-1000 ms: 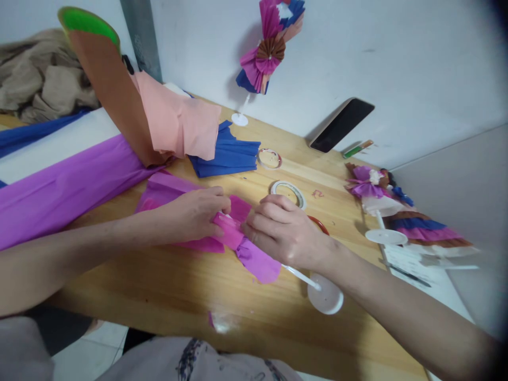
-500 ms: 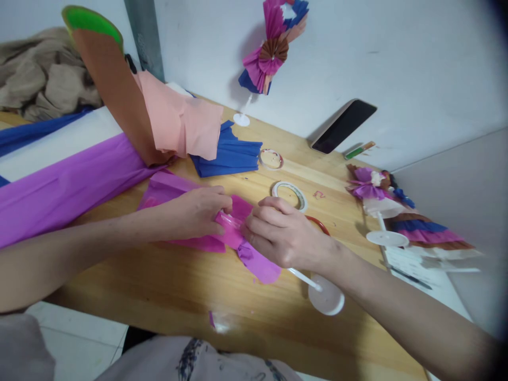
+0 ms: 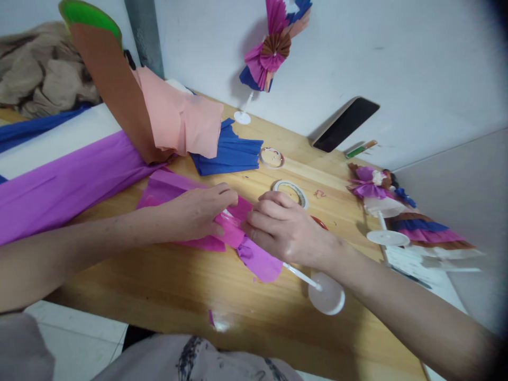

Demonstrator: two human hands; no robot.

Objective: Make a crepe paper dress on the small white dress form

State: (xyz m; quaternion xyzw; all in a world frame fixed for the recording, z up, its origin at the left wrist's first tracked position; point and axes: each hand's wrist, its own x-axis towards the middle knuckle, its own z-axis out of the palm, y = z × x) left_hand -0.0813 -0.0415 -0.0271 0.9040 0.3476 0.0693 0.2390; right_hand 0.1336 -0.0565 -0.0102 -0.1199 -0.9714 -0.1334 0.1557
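Pink crepe-paper bundle [image 3: 232, 233], lying on the wooden table [image 3: 166, 286] just below centre of the view, gathered round a white stick [image 3: 301, 275] that runs out toward 4 o'clock to a round white base [image 3: 327, 297]. We see the left hand [image 3: 194, 214] with its grip clamped on the bundle from 9 o'clock, thumb and fingertips pinched on the pleats; the right hand [image 3: 283, 230] grips it from 3 o'clock, fingers curled shut over the paper. Against the view a second ago, the left fingertips have crept slightly further over the bundle and the hands sit a little closer; the paper has barely shifted, so we judge the gathering to be tightening rather than finished. At 1 o'clock of the hands lies a tape ring [image 3: 290, 191], beyond it folded blue paper [image 3: 230, 153]; a purple sheet [image 3: 67, 185] spreads at 9 o'clock, and a finished paper-dressed doll [image 3: 381, 196] lies at 3 o'clock.
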